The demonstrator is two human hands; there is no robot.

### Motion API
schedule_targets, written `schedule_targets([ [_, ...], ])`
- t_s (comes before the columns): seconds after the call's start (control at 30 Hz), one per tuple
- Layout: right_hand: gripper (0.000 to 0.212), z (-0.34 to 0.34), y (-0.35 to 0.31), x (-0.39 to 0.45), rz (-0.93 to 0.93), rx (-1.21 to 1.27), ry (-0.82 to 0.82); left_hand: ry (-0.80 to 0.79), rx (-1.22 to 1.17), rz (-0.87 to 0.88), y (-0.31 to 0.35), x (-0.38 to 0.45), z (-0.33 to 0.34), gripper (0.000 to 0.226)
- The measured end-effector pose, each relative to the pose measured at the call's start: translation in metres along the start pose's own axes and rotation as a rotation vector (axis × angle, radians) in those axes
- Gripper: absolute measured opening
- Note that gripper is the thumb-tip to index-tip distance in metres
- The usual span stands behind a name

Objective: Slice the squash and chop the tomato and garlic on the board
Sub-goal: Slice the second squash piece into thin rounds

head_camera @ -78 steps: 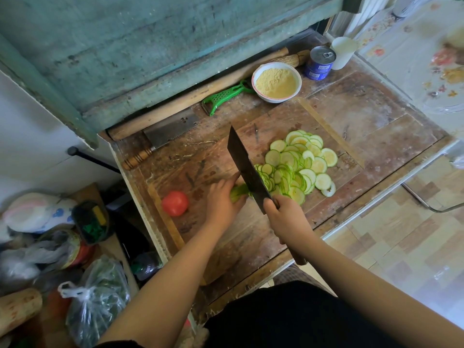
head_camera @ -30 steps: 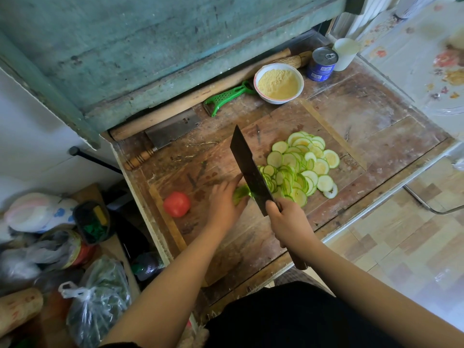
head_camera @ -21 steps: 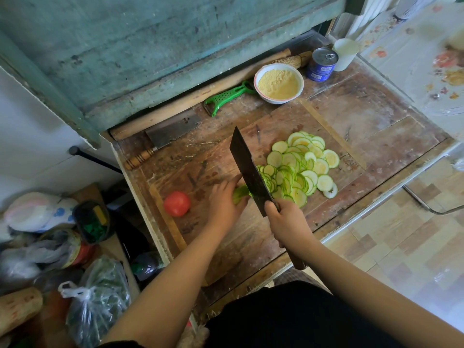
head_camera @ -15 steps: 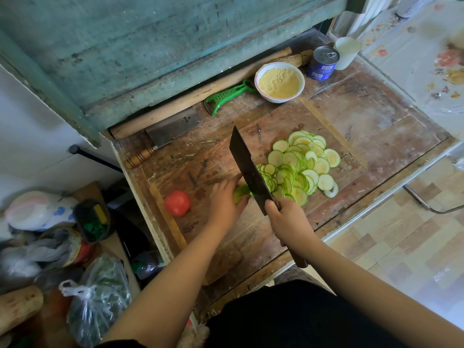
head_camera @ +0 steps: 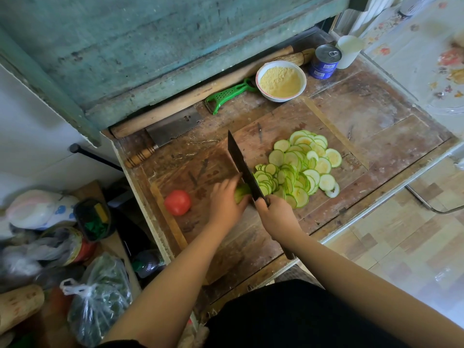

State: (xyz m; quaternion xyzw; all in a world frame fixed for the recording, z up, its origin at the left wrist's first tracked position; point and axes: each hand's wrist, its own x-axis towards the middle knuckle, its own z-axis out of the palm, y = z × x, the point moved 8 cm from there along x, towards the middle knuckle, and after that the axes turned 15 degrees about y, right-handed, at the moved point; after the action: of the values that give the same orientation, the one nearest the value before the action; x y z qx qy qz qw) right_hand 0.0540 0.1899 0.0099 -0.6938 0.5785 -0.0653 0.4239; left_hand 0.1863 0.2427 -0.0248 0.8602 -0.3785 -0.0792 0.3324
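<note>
— Squash: where is the stub?
— On the board, under the left hand, whose fingers curl down on it.
— And the cleaver?
— Its edge is on the stub; the right hand is wrapped tight round the handle.
— The slices?
— Heaped just right of the blade. The tomato sits left of the left hand.

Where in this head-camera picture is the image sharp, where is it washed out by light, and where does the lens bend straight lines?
Head view: sharp at the centre, on the pale green squash slices and the dark cleaver blade; overexposed at the upper right, on the white patterned tablecloth; soft and dim at the lower left, around the clear plastic bag of greens; wide-angle distortion bows the worn wooden table edges.
</note>
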Motion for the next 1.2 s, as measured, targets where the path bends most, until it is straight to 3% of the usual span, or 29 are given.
schedule_targets([
  [1.2,0.034,-0.008,0.002,-0.012,-0.063,0.021,0.030,-0.011,0.046,-0.001,0.000,0.001,0.001,0.061],
])
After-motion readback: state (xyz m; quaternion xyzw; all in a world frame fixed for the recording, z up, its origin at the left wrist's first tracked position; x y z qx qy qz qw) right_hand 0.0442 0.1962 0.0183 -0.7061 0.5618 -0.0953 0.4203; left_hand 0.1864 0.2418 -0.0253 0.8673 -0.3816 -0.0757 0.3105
